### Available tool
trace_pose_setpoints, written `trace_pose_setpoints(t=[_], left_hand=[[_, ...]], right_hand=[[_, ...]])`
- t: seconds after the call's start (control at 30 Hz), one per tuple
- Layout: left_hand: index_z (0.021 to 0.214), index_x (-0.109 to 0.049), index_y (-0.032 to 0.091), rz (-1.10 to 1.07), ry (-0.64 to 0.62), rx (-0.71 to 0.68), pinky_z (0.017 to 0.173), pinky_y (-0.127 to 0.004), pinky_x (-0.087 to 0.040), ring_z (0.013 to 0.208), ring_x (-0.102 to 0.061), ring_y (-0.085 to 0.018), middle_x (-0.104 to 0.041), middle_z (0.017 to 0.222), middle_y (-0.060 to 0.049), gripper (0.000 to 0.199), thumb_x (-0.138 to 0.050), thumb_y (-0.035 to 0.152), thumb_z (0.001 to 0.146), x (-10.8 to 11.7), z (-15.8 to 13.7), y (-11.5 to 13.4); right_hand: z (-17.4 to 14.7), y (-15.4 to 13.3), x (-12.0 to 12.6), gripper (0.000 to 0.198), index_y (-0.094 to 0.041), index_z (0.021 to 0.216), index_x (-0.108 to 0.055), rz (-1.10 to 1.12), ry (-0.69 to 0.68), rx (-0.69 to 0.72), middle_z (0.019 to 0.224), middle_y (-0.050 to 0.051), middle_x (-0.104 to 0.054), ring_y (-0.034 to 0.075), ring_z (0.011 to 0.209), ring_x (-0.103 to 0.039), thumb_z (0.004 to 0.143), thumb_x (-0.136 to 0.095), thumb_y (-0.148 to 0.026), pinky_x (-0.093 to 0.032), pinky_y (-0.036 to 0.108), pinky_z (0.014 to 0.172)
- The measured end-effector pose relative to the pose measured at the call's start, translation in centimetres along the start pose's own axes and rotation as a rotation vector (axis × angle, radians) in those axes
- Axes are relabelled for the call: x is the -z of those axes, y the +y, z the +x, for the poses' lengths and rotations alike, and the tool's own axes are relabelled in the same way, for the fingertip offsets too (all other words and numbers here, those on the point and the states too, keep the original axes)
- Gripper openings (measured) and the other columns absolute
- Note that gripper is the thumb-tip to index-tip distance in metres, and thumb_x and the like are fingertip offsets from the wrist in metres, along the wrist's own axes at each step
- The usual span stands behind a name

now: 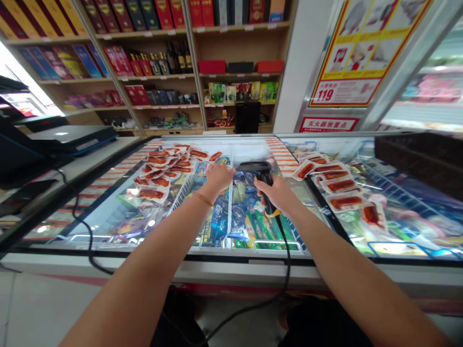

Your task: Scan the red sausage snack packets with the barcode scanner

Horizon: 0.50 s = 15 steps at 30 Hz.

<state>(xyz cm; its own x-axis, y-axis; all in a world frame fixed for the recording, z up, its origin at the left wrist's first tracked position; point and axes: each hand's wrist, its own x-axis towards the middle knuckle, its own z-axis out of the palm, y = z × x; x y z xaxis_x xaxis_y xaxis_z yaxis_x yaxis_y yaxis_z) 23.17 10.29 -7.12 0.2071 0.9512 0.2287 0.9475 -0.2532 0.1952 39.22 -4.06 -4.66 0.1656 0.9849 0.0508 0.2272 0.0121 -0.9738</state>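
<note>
My right hand grips a black and yellow handheld barcode scanner by its handle, with the head turned left and a black cable hanging down. Over the middle of the glass-topped freezer is my left hand, its fingers bent forward and their tips hidden. Just beyond it lies one small sealed packet of reddish-brown food. A heap of similar packets covers the glass to the left. More such packets lie in an overlapping row on the right-hand pane.
Under the glass, wire baskets hold colourful frozen packs. A black cable drapes over the freezer's left side. A dark box-like object stands at the right. Shelves with boxes and bottles line the back. At left is a scale-like device.
</note>
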Motion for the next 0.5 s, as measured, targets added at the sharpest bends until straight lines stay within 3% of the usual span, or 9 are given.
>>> trace_pose_setpoints(t=[0.13, 0.27, 0.37, 0.5], left_hand=[[0.127, -0.058, 0.012, -0.122, 0.051, -0.045, 0.106, -0.044, -0.038, 0.123, -0.054, -0.031, -0.062, 0.127, -0.019, 0.043, -0.036, 0.035, 0.098, 1.1, -1.1, 0.6], [0.131, -0.054, 0.020, -0.190, 0.150, 0.140, 0.106, -0.046, -0.039, 0.129, -0.049, -0.032, -0.057, 0.135, -0.017, 0.042, -0.047, 0.035, 0.093, 1.5, -1.8, -2.0], [0.133, -0.054, 0.019, -0.182, 0.090, 0.241, 0.106, -0.051, -0.039, 0.130, -0.048, -0.036, -0.055, 0.137, -0.020, 0.049, -0.048, 0.046, 0.092, 0.9, -2.2, -3.8], [0.125, -0.062, 0.021, -0.158, 0.016, 0.215, 0.104, -0.055, -0.039, 0.129, -0.048, -0.038, -0.057, 0.135, -0.019, 0.052, -0.039, 0.055, 0.093, -0.1, -1.9, -4.4]], right_hand=[[0.0, 1.9, 0.1, 0.020, -0.019, 0.084, -0.053, 0.011, -0.058, -0.065, 0.059, -0.004, -0.057, 0.011, 0.036, -0.054, 0.080, -0.067, -0.033, -0.044, 0.023, 0.037], [-0.3, 2.4, 0.6, 0.024, -0.019, 0.084, -0.052, 0.070, -0.053, -0.117, 0.059, -0.004, -0.057, 0.011, 0.036, -0.054, 0.080, -0.069, -0.036, -0.042, 0.023, 0.036], [-0.6, 2.2, 0.8, 0.028, -0.020, 0.085, -0.051, 0.076, -0.048, -0.106, 0.060, -0.005, -0.058, 0.011, 0.037, -0.054, 0.079, -0.070, -0.038, -0.042, 0.022, 0.037], [-1.0, 2.0, 0.6, 0.028, -0.020, 0.085, -0.050, 0.048, -0.054, -0.070, 0.060, -0.005, -0.058, 0.010, 0.038, -0.054, 0.078, -0.071, -0.039, -0.044, 0.022, 0.038]])
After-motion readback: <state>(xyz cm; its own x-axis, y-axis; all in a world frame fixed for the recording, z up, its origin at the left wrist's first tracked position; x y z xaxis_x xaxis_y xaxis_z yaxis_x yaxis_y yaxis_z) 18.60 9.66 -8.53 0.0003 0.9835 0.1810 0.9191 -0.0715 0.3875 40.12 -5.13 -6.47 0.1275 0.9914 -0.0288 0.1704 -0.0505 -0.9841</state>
